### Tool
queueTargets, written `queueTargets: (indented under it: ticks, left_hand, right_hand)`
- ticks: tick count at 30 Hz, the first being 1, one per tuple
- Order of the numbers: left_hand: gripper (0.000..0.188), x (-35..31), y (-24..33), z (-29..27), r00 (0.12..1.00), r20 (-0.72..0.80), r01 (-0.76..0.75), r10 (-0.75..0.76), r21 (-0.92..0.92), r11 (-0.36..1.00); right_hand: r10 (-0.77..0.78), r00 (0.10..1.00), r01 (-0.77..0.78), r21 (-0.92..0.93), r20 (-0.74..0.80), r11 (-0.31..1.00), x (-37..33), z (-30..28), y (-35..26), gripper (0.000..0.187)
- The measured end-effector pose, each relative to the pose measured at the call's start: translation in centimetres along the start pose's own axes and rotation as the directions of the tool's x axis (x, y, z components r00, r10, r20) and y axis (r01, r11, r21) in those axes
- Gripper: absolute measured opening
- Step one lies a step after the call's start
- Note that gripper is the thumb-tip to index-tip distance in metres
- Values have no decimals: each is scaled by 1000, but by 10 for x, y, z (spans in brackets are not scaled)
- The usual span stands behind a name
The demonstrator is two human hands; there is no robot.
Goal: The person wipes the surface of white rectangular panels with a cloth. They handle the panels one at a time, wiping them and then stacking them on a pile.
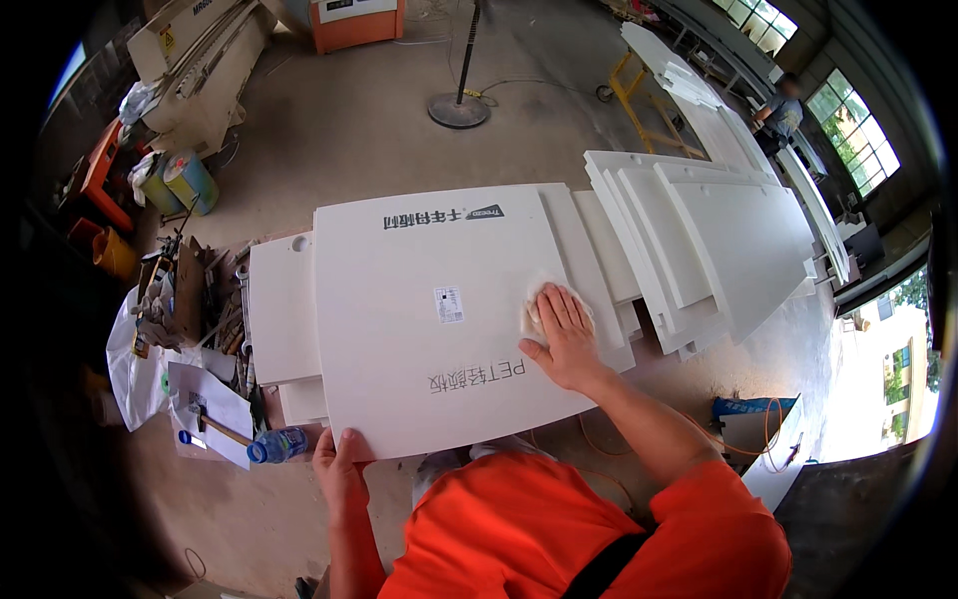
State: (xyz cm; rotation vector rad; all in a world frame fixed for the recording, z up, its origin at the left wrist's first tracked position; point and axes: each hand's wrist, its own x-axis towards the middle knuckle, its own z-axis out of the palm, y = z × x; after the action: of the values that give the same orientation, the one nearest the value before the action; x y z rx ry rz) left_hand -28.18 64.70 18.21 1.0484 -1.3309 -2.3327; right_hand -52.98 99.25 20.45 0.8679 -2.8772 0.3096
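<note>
Floor (349,130): bare, grey-brown, dusty; extends beyond the right grip (567,334) and to both sides. Windows (853,130): multi-paned, greenery outside; far ahead and right of the grip. Wall (836,58): dark, around the windows. Opening (888,364): large, well right of the grip; bright daylight spills onto nearby floor. Stand (458,111): round dark base, upright pole; ahead-left. Cabinet (359,32): orange and white, far ahead-left. Machine (165,50): beige, bulky, farther left. Trestle (633,120): yellow, ahead-right of the grip.

Wht panel (394,319), rect., dk print on face, lies flat; off-wht cloth (530,316) bunched on top, nr R edge.
</note>
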Motion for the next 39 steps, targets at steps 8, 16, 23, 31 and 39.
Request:
queueTargets:
  ticks: [8, 16, 23, 31, 39]
  left_hand:
    - [28, 6, -14, 3, 993, -65, -94, 96, 33, 995]
    - [28, 4, -23, 1, 976, -143, -161, 162, 25, 987]
    - [25, -54, -13, 22, 990, -103, -94, 95, 19, 995]
    - [35, -199, 24, 20, 914, -285, -229, 289, 225, 947]
    - [31, -364, -107, -25, 514, -763, -603, 392, 3, 797]
  right_hand:
    - [288, 955, -296, 152, 78, 943, 248, 26, 95, 81]
    - [23, 1000, -23, 276, 4, 961, -32, -4, 42, 73]
    - [353, 924, -315, 814, 146, 488, -110, -40, 49, 60]
    - [53, 857, -516, 855, 513, 54, -78, -57, 38, 36]
    - [-565, 772, -277, 954, 292, 116, -50, -91, -94, 39]
